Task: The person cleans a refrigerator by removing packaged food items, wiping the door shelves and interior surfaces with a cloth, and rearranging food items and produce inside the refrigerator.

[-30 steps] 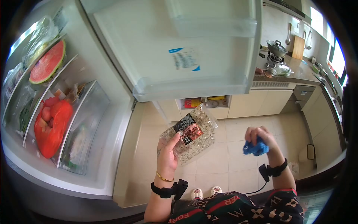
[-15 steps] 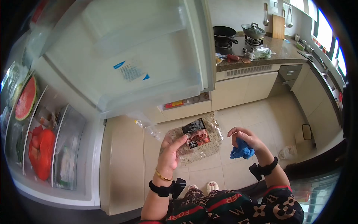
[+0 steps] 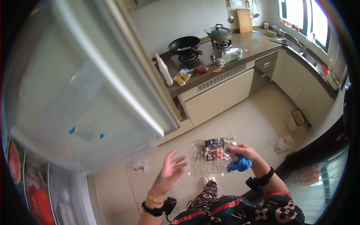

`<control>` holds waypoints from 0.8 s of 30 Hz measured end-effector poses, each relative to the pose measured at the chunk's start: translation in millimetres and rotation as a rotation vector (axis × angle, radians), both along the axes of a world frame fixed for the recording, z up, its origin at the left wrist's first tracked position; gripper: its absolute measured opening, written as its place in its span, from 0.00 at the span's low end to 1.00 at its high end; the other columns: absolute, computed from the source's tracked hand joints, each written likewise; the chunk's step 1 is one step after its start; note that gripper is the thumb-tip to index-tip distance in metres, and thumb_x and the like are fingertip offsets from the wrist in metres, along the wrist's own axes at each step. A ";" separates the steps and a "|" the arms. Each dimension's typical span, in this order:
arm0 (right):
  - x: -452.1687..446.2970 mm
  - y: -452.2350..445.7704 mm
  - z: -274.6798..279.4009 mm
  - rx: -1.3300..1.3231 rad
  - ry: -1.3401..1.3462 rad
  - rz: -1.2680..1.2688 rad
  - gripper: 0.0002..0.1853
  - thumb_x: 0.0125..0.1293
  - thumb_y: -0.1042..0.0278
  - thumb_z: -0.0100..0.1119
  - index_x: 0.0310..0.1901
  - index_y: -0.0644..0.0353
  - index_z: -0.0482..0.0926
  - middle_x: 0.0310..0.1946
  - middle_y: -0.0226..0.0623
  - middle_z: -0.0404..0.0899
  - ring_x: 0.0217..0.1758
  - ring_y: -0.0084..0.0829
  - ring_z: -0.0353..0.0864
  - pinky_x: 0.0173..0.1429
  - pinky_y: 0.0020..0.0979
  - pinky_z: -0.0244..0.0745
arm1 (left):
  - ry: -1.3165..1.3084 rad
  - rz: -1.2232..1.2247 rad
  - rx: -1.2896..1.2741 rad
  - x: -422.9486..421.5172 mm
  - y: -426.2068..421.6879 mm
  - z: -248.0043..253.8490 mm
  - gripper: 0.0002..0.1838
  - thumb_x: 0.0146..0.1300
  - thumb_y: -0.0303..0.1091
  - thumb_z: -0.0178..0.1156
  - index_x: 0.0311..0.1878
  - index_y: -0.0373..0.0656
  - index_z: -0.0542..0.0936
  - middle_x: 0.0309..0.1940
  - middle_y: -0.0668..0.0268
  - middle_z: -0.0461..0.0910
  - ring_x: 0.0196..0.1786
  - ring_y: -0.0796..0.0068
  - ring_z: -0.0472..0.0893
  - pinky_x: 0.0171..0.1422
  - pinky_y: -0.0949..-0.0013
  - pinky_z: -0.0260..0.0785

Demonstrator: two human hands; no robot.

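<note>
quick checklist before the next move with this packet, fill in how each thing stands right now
1. Packet gripped: ok, the right hand holds it near one edge.
2. Left hand free: ok, open and apart from the packet.
3. Right hand free of other things: not ok, it also holds a blue cloth.
4. Fridge door shut: not ok, it stands open.
5. Packet sealed all round: cannot tell, its edges are too blurred.
6. Stove off under the black pan: cannot tell, too small to make out.
</note>
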State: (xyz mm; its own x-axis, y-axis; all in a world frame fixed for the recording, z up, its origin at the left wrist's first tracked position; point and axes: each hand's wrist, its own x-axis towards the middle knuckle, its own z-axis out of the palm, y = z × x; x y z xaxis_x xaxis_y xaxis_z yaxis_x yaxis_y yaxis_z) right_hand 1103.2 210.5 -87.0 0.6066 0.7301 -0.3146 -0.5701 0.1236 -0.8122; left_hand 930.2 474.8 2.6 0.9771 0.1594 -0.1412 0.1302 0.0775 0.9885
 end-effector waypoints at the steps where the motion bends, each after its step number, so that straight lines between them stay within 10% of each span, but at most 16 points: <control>1: 8.9 -1.3 -2.6 0.016 0.068 -0.098 0.12 0.64 0.62 0.59 0.38 0.64 0.80 0.29 0.33 0.81 0.29 0.23 0.81 0.36 0.24 0.78 | 0.011 -0.010 -0.031 -4.3 10.1 7.1 0.40 0.61 0.46 0.61 0.69 0.42 0.51 0.56 0.51 0.71 0.56 0.60 0.74 0.61 0.59 0.63; 7: 96.3 2.4 -53.1 0.012 0.213 -0.392 0.18 0.64 0.56 0.58 0.46 0.62 0.74 0.26 0.36 0.79 0.19 0.29 0.80 0.21 0.35 0.78 | 0.072 -0.009 -0.054 -6.7 71.6 13.3 0.44 0.59 0.57 0.58 0.69 0.38 0.54 0.62 0.42 0.64 0.60 0.49 0.72 0.64 0.55 0.63; 12: 149.1 69.3 -61.3 -0.007 0.274 -0.327 0.16 0.65 0.52 0.57 0.44 0.56 0.74 0.24 0.33 0.77 0.18 0.29 0.79 0.19 0.33 0.76 | 0.012 -0.262 -0.386 -10.5 108.0 -20.6 0.32 0.64 0.48 0.54 0.63 0.36 0.63 0.56 0.48 0.72 0.57 0.57 0.75 0.60 0.59 0.66; 24: 287.0 344.1 -101.6 0.060 0.189 -0.063 0.18 0.66 0.50 0.56 0.44 0.59 0.74 0.19 0.31 0.74 0.16 0.24 0.72 0.20 0.27 0.66 | 0.353 0.979 0.188 16.4 -29.6 65.1 0.21 0.72 0.38 0.38 0.55 0.29 0.70 0.48 0.56 0.79 0.51 0.64 0.78 0.64 0.63 0.63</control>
State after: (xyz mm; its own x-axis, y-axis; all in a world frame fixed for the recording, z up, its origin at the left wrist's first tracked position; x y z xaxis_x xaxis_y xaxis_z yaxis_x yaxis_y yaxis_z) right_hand 1390.2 554.6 -188.6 0.5859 0.7136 -0.3840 -0.7012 0.2089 -0.6816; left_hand 946.6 445.2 67.7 0.3186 0.9046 -0.2834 0.3758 0.1539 0.9138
